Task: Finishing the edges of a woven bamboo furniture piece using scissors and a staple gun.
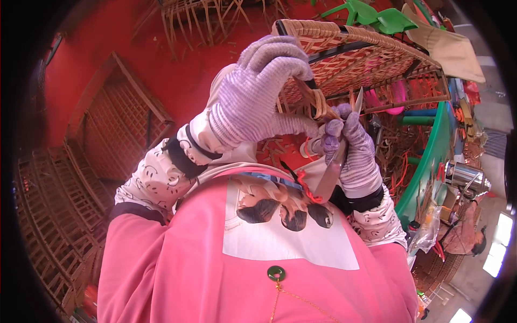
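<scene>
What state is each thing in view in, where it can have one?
Left hand: gloved, fingers bent
Right hand: gloved, closed on the knife
Knife: unsheathed, tip pointing away from the body
Near woven piece: rim wrapped, side openwork
Far woven piece: strand ends loose
Plastic bag: crumpled
Green chair: upright or tipped, can't tell
</scene>
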